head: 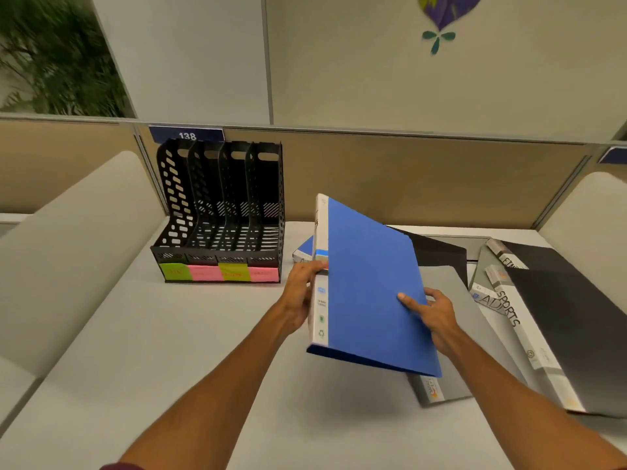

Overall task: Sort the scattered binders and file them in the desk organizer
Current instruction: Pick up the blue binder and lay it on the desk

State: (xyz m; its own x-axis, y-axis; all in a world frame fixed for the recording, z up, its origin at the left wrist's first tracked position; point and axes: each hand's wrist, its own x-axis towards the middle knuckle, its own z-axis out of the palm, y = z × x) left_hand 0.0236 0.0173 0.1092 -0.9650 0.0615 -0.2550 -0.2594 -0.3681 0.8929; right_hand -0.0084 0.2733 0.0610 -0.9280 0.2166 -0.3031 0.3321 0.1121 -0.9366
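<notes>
A blue binder (368, 283) with a white spine is held tilted above the desk. My left hand (300, 296) grips its spine edge, and my right hand (432, 315) holds its right edge with the thumb on the cover. The black desk organizer (220, 212) stands at the back left with several slots that look empty and green and pink sticky labels on its front. Under the blue binder lies a grey binder (451, 334). A black binder (570, 320) marked SPORTS lies at the right. Another blue binder (303, 251) peeks out behind the held one.
More black and grey binders (441, 249) lie overlapped at the back right of the white desk (169, 351). A tan partition wall (407, 178) closes the back, with a tag reading 138. Rounded white side panels flank the desk on both sides.
</notes>
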